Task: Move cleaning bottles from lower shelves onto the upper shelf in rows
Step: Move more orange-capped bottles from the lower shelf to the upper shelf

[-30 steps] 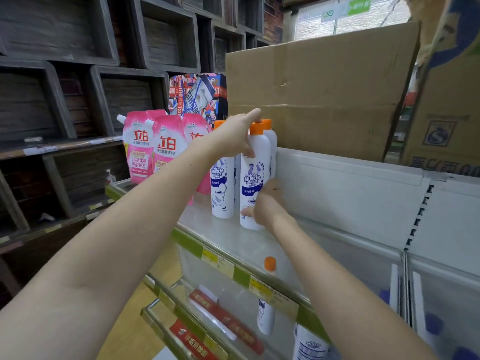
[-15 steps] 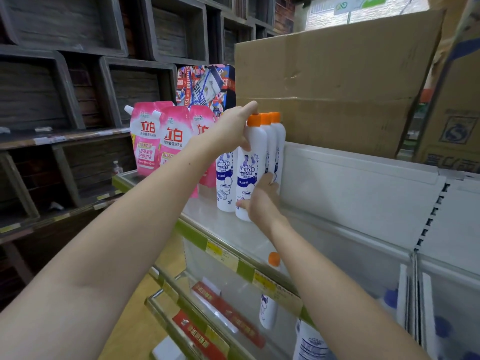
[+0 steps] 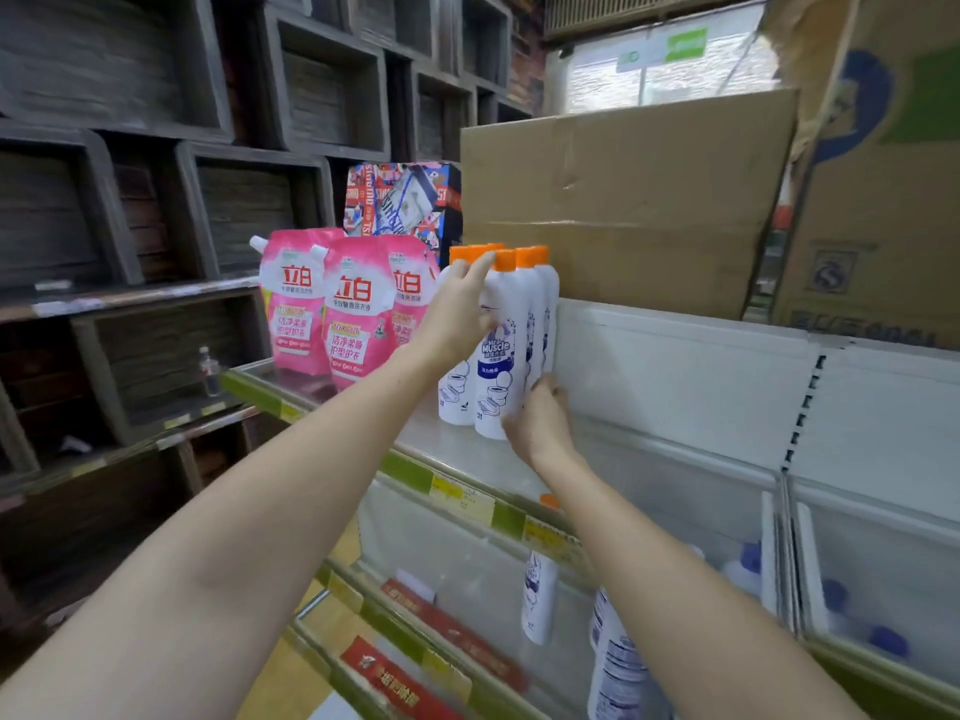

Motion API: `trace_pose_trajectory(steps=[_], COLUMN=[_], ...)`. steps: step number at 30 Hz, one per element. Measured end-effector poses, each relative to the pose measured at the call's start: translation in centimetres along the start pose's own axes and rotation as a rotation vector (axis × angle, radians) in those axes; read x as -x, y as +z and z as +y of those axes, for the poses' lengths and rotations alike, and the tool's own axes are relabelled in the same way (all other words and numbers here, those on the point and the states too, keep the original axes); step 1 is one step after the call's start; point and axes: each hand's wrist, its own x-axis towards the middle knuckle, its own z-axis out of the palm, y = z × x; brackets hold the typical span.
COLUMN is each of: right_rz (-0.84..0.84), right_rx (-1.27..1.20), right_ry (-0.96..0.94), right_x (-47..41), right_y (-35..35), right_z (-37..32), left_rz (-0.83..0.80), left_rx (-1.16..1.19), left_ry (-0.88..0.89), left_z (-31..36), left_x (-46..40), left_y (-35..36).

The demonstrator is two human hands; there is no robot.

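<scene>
Several white cleaning bottles with orange caps stand in rows on the upper shelf. The front bottle carries a blue toilet label. My left hand holds this bottle near its neck, fingers reaching up to the orange cap. My right hand presses against the bottle's lower right side with fingers wrapped on it. On the shelf below stands another white bottle, partly behind my right forearm. A further labelled bottle sits lower right.
Pink detergent pouches stand left of the bottles. A large cardboard box sits on top behind them. Blue-capped bottles fill the lower right compartment. Dark wooden cubbies line the left wall.
The front bottle has been pushed back against the other bottles. Both hands stayed on it, the left sliding slightly down from the cap. The camera has shifted a little.
</scene>
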Motion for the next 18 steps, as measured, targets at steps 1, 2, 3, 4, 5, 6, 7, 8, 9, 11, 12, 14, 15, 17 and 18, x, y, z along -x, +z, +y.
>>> trace_pose_trajectory(steps=[1, 2, 3, 4, 5, 6, 7, 8, 9, 11, 12, 14, 15, 17, 18], right_rz=[-0.006, -0.016, -0.028, -0.041, -0.048, -0.044, -0.032, -0.016, 0.003, 0.059, 0.097, 0.177, 0.214, 0.278, 0.300], right_rx=[0.050, 0.102, 0.145, 0.176, 0.193, 0.192, 0.176, 0.154, 0.139, 0.123, 0.113, 0.095, 0.097, 0.118, 0.131], right_ry=[0.003, -0.001, -0.006, -0.006, 0.000, 0.009, 0.022, 0.035, 0.047, 0.086, 0.109, 0.137, 0.141, 0.158, 0.175], right_x=[0.6, 1.2, 1.9, 2.6, 3.4, 4.2, 5.1, 5.9, 6.8, 8.5, 9.4, 11.4, 12.5, 14.9, 16.3], right_y=[-0.4, -0.7, -0.9, -1.1, -1.3, -1.5, -1.7, -1.9, -2.3, -3.5, -4.4, -6.3, -7.4, -9.7, -10.9], right_z=[0.0, 0.1, 0.3, 0.4, 0.5, 0.6, 0.8, 0.9, 1.0, 1.2, 1.4, 2.1, 2.6, 3.7, 4.3], left_rz=[0.006, -0.004, -0.032, -0.072, -0.114, -0.154, -0.187, -0.213, -0.229, -0.248, -0.261, -0.296, -0.305, -0.312, -0.319], left_rx=[0.009, 0.021, 0.037, 0.049, 0.061, 0.069, 0.076, 0.077, 0.076, 0.084, 0.102, 0.147, 0.165, 0.183, 0.187], left_ry=[-0.009, -0.023, -0.039, -0.057, -0.070, -0.075, -0.073, -0.071, -0.068, -0.066, -0.062, -0.044, -0.030, 0.004, 0.017], left_z=[-0.1, -0.2, -0.4, -0.6, -0.9, -1.0, -1.0, -0.8, -0.5, 0.5, 1.3, 3.3, 4.4, 7.0, 8.4], left_x=[0.7, 1.4, 2.2, 3.2, 4.2, 5.2, 6.2, 7.3, 8.3, 10.0, 10.8, 12.2, 13.0, 14.4, 15.1], left_y=[0.0, 0.1, 0.1, 0.2, 0.4, 0.6, 0.9, 1.2, 1.7, 2.7, 3.4, 4.8, 5.6, 7.0, 7.5])
